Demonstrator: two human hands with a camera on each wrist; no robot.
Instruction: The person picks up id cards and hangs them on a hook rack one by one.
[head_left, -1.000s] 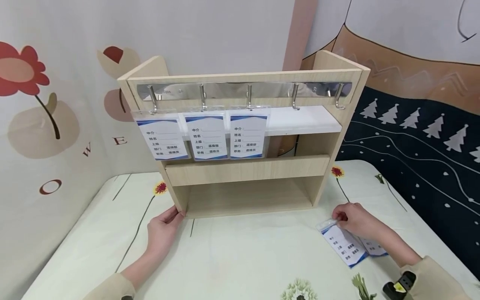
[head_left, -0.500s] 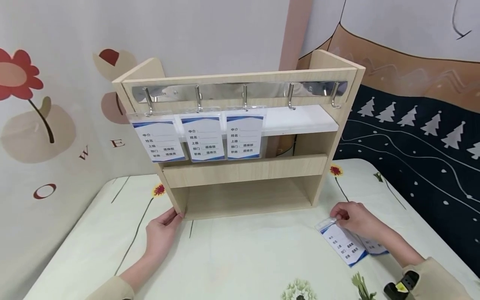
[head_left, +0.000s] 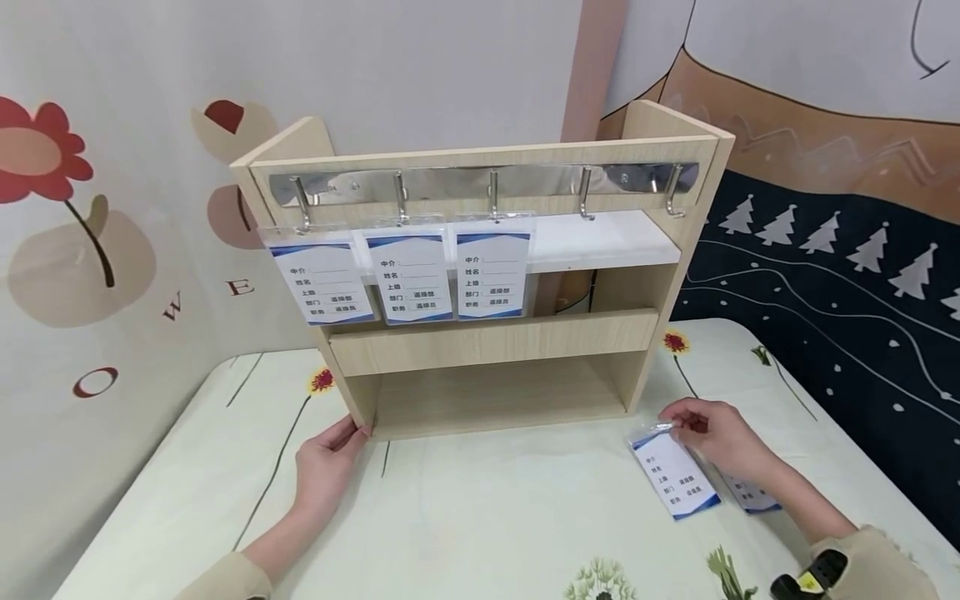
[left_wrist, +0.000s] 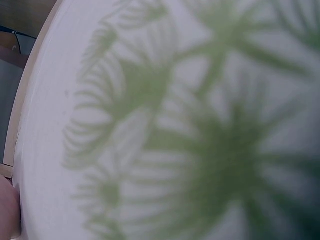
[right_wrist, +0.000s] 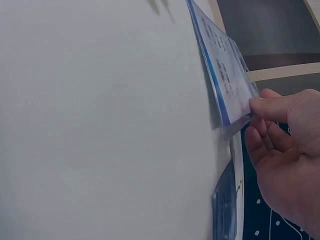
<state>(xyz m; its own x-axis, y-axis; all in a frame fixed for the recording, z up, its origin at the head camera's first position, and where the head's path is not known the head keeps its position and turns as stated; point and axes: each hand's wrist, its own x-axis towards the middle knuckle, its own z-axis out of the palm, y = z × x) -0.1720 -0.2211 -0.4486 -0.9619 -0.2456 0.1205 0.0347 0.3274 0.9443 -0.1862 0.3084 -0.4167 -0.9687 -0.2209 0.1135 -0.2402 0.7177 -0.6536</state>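
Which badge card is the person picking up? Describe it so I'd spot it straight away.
Start at the wooden shelf unit on the flowered tablecloth, then look just right of its base. There the right hand pinches the top edge of a clear-sleeved card with blue bands. Unlike the three hanging cards and the spare card lying flat beside it, this one is lifted at one end.

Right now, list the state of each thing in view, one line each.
Left hand: open, touching the rack's lower left corner.
Right hand: pinching the held badge's top edge.
Held badge: partly lifted.
Second badge: flat on table.
Rack: upright.
Three hung badges: on left hooks.
Two right hooks: empty.
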